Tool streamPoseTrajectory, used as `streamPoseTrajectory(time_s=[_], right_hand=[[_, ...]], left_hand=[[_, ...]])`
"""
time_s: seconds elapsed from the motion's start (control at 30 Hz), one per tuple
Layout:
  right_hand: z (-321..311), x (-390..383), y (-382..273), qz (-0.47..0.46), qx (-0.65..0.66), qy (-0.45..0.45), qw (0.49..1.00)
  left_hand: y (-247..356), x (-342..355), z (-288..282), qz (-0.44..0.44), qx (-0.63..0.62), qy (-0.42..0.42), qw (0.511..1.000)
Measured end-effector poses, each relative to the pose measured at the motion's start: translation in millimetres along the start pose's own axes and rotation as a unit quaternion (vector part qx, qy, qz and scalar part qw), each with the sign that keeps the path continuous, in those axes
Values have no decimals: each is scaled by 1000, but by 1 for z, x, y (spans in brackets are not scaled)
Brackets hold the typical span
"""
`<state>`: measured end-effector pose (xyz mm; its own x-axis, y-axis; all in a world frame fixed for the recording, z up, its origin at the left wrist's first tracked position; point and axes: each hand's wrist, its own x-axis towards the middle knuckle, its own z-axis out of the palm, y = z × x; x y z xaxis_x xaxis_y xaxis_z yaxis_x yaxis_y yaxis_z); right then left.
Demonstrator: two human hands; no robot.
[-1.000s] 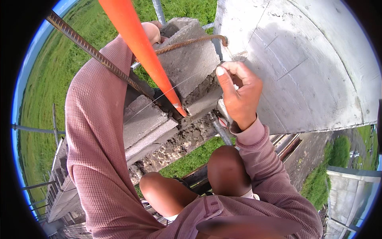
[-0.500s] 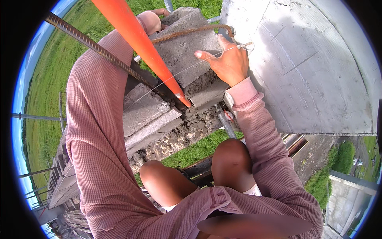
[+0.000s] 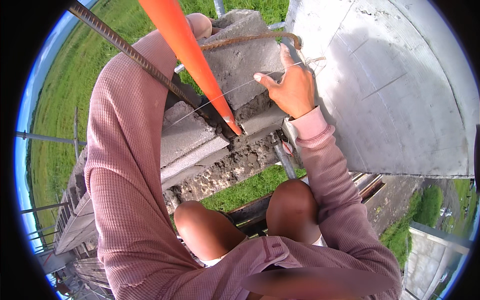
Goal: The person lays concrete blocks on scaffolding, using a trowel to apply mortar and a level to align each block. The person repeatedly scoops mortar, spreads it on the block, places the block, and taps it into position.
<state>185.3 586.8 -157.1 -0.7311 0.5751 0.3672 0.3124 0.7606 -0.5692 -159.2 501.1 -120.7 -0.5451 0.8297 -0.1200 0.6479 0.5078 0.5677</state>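
The rough, hollow grey block (image 3: 245,62) sits on the crumbly wall (image 3: 215,181). The right hand (image 3: 295,90), ungripping, spreads thumb and forefinger at its right edge; the left hand (image 3: 215,31), mostly hidden at its far-left corner, I cannot judge.

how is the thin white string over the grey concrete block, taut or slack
Taut, it appears: the thin white string runs nearly straight past the long orange tube and the bare right hand, with no visible sag.

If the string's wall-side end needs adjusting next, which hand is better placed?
Right, probably: the right hand is close to where the string ends by the pale wall, thumb spread. The left hand is farther off, mostly hidden at the far side of the block.
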Motion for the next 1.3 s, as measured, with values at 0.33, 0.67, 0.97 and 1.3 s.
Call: streamPoseTrajectory(time_s=[0.33,0.67,0.97,1.3], right_hand=[[-87,-21,-45,-167,198,180,949],[-73,42,-51,-209,241,204,926],[-3,-4,15,-203,-40,198,958],[-2,6,-2,-6,-88,51,995]], left_hand=[[14,-20,4,24,5,-18,1000],[36,-22,7,48,8,-35,998],[33,-22,3,58,-12,-47,997],[30,-26,-4,55,-21,-52,997]])
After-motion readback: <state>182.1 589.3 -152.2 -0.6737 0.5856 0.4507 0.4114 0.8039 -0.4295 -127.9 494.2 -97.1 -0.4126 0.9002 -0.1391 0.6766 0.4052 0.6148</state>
